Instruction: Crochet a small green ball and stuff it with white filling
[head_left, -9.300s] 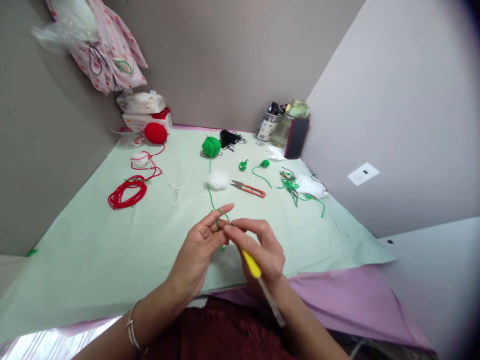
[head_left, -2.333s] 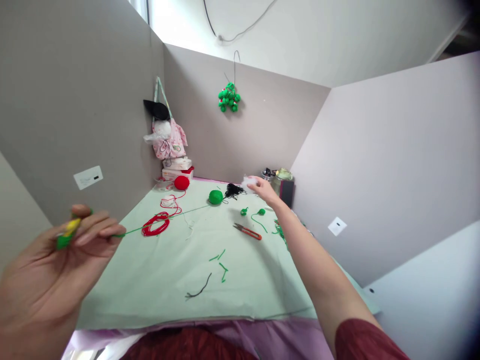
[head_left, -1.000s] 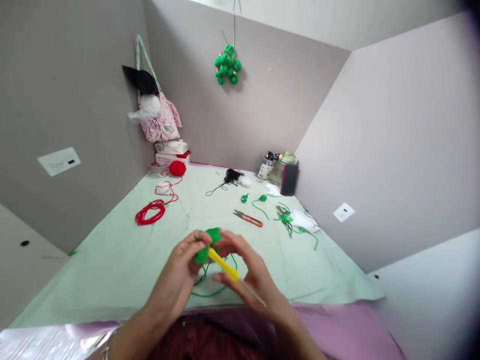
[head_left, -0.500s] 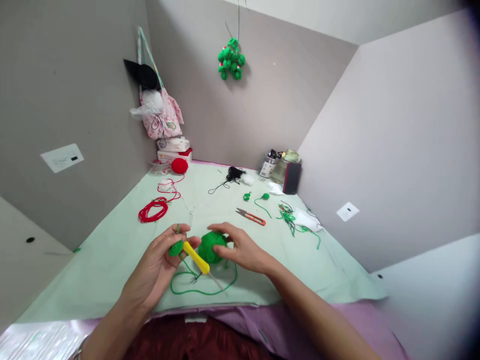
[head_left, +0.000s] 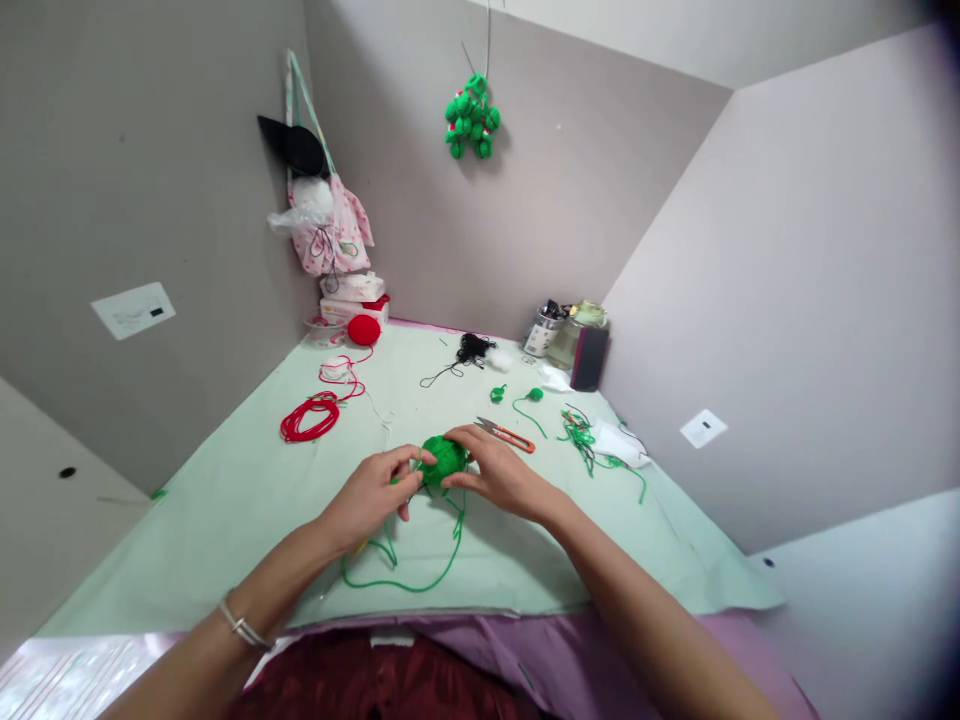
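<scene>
A green yarn ball (head_left: 444, 458) lies on the cloth-covered table in front of me. My right hand (head_left: 499, 474) grips its right side, thumb near and fingers over the top. At the ball's left side are the fingertips of my left hand (head_left: 381, 490), turned palm down and curled. Most of the small green crocheted piece (head_left: 395, 482) is hidden inside that hand. Below the palm a bit of the yellow handle (head_left: 361, 547) of a crochet hook shows; the rest is covered. A loose green strand (head_left: 409, 587) loops on the table below both hands.
Orange thread snips (head_left: 507, 435) lie just beyond my right hand. Farther off are black yarn (head_left: 472, 350), a red yarn coil (head_left: 310, 417), a red ball (head_left: 364, 331) and green scraps (head_left: 579, 435). A phone (head_left: 589, 359) leans by a jar. Crocheted green pieces (head_left: 472, 117) hang on the wall.
My left hand has turned palm down and moved right to the yarn ball, covering the crocheted piece and most of the yellow hook. The ball and right hand have shifted slightly away from me.
</scene>
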